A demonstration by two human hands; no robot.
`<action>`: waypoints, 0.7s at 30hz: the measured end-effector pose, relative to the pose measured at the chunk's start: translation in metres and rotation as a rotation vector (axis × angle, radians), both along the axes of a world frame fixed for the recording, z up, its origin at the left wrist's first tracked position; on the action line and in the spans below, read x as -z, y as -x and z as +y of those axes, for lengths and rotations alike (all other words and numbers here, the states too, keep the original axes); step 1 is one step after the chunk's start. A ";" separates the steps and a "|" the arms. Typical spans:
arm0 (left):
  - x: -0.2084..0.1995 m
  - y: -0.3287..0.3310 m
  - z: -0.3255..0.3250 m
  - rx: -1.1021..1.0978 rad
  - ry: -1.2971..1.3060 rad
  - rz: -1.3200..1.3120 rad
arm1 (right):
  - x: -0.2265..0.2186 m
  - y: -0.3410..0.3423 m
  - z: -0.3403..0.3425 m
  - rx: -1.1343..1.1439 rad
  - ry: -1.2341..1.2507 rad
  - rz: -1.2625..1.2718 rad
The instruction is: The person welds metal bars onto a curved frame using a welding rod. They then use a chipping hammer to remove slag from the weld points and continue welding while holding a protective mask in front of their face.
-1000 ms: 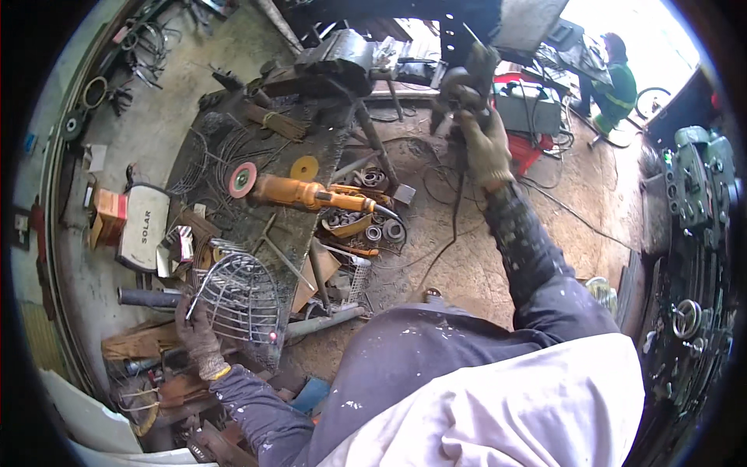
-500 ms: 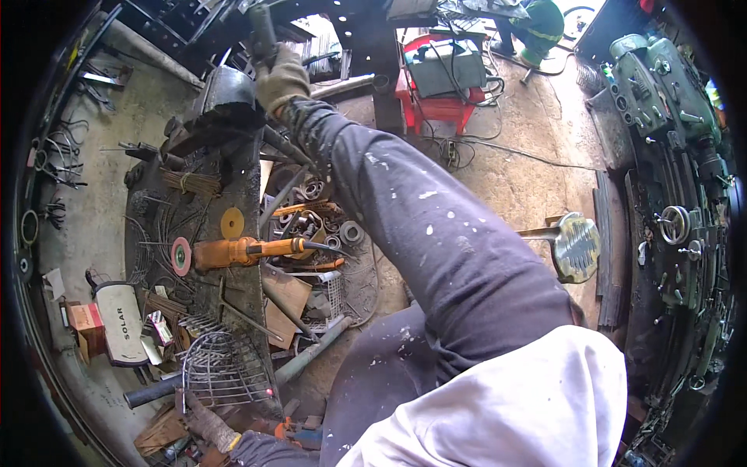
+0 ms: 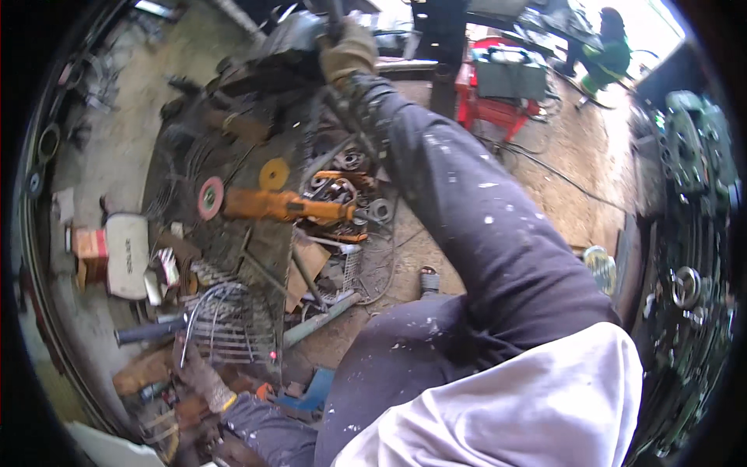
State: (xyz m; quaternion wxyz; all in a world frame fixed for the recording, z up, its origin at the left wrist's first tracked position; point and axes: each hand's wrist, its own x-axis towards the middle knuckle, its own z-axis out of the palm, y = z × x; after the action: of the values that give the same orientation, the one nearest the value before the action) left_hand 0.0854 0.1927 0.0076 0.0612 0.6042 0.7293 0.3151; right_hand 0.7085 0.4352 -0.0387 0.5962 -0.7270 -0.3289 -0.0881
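Note:
My right hand (image 3: pixel 348 54), in a tan work glove, is closed around a dark cylindrical bar (image 3: pixel 334 17) at the top, beside a dark vise-like metal block (image 3: pixel 299 35). The bar's far end runs out of view. Low on the left, my gloved left hand (image 3: pixel 205 381) is at the edge of a welded wire basket (image 3: pixel 237 331). Its fingers look curled near a curved bright rod, but blur hides what they hold. Between the hands, an orange angle grinder (image 3: pixel 272 206) with a pinkish disc (image 3: pixel 211 198) lies on the dark bench, next to a loose yellow disc (image 3: pixel 273 173).
A red plastic stool (image 3: pixel 492 117) bears a grey machine (image 3: pixel 510 80) with cables. Another person in green (image 3: pixel 608 66) is at the back right. A green lathe-like machine (image 3: pixel 692 148) lines the right. Scrap metal rings (image 3: pixel 380 210) and a green pipe (image 3: pixel 320 321) lie beside the bench.
The view has swung, so the bench, grinder and stool appear farther right and mostly higher. My right hand remains on the dark bar, and my left hand remains by the wire basket.

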 end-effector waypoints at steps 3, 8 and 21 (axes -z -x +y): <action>-0.008 -0.015 -0.021 0.010 -0.134 -0.080 | -0.006 0.013 -0.004 -0.273 0.212 -0.020; -0.004 -0.030 -0.005 0.100 -0.170 -0.351 | -0.003 -0.043 0.016 -0.364 0.590 -0.244; -0.004 -0.021 -0.023 0.176 -0.275 -0.155 | 0.010 -0.063 0.051 -0.429 0.932 -0.467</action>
State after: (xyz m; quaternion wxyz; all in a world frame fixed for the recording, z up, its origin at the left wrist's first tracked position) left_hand 0.1060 0.1694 0.0119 0.0614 0.6423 0.6168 0.4508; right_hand 0.7715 0.4858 -0.0491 0.1281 -0.7916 -0.5967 0.0310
